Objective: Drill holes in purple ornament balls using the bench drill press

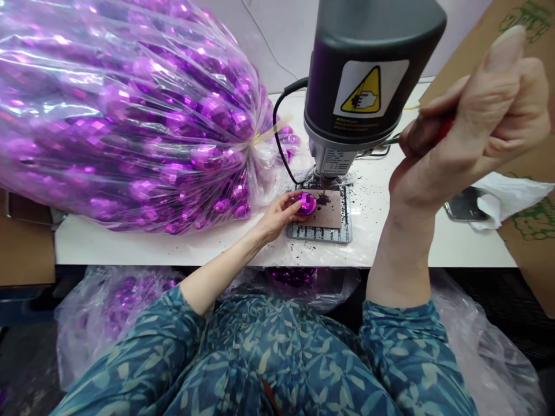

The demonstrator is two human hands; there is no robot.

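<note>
So the thing to look at here is the purple ball [307,203]: it sits right at the fingertips of the left grip [277,218], on that hand's right side. Round and faceted, so no long axis worth talking about. Left hand is obviously the nearer one; the right grip [481,127] is well apart, up and to the right.

Left grip is a light pinch, thumb and fingers closed on the ball's near-left edge, ball down over a brown board [332,216] with dark crumbs [323,199] just right of the fingertips. Right grip is curled round a red handle [446,128], mostly hidden by the fingers; a metal rod [393,140] sticks out left of that fist toward the machine [377,34], which stands between the two grips.

Count, as best I can: one ball in the pinch, one board, one slotted base plate [321,235] under it, one machine, one red handle. Left of the left grip, one huge tied bag [130,115] of purple balls on the counter [130,245], way too many to count. Right of the right wrist: one phone [466,205], one white cloth [520,193] (tissue maybe?) overlapping it.
</note>
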